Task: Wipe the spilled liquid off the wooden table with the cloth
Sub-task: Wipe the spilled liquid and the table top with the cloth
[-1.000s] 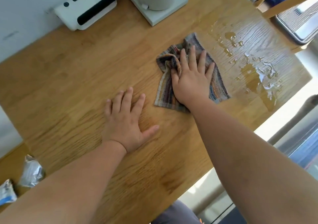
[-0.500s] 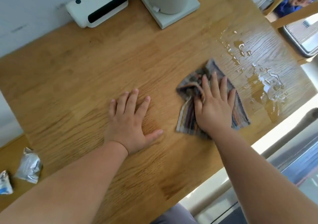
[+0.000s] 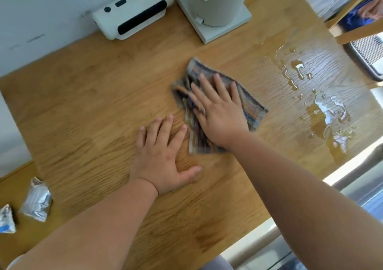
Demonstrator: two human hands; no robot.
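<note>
A striped, crumpled cloth [image 3: 251, 109] lies on the wooden table [image 3: 93, 108] near its middle. My right hand [image 3: 219, 112] presses flat on the cloth, fingers spread. My left hand [image 3: 163, 157] rests flat on the bare wood just left of the cloth, holding nothing. The spilled liquid [image 3: 323, 116] glistens in puddles and drops at the table's right side, apart from the cloth's right edge.
A white device [image 3: 132, 14] and a white kettle on its base [image 3: 217, 10] stand at the back edge. Two foil packets [image 3: 37, 201] lie on a lower surface at the left. A metal tray [image 3: 369, 54] is past the table's right end.
My right hand has slid the cloth leftward across the table, away from the puddles and closer to my left hand. The left hand has stayed put.
</note>
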